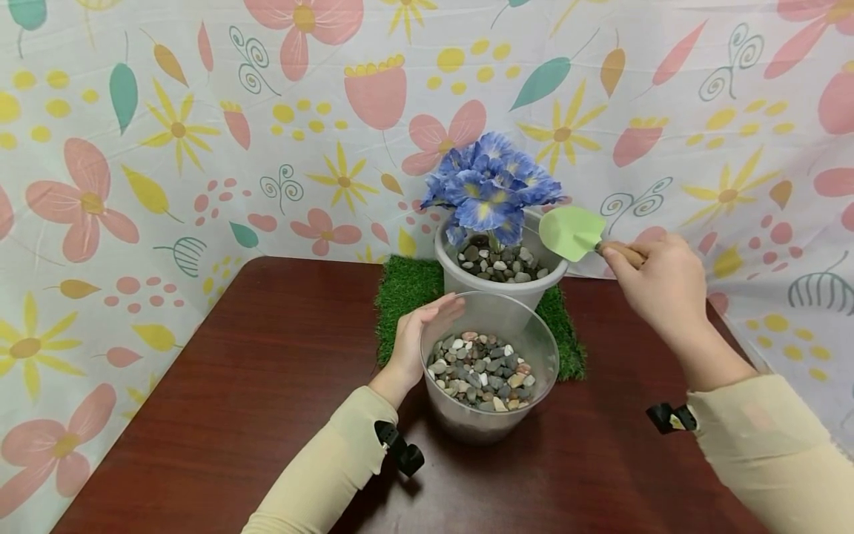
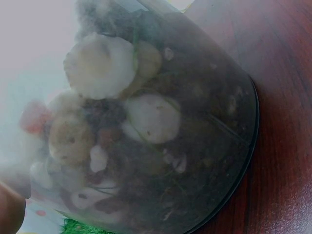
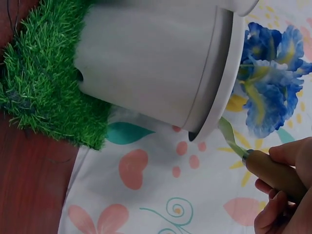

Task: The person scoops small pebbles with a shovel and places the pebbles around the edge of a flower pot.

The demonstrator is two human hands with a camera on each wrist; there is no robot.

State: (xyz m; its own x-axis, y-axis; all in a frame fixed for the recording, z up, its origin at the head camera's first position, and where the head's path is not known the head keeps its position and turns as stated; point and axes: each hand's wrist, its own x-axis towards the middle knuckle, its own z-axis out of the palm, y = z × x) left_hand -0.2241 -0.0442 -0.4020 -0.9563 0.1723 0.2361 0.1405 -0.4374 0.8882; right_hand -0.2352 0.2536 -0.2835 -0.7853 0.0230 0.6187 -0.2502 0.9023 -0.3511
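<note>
My right hand [image 1: 667, 285] grips the wooden handle [image 3: 273, 173] of a small trowel [image 1: 574, 231]. The trowel's light green blade is tilted over the right rim of a white flower pot [image 1: 454, 278]. Inside that pot stand blue and yellow flowers [image 1: 490, 185] among pebbles [image 1: 507, 265]. In front of the pot is a clear plastic container [image 1: 467, 423] with mixed pebbles [image 1: 483, 371] in it. My left hand [image 1: 410, 345], fingers straight, rests against the container's left side. The left wrist view shows stones and dark matter through the container's cloudy wall [image 2: 195, 161].
The white pot stands on a square of artificial grass [image 1: 403, 297], with the container at its front edge. Under everything is a dark reddish-brown wooden table [image 1: 267, 356]. A white cloth with printed flowers [image 1: 220, 148] hangs close behind the pot.
</note>
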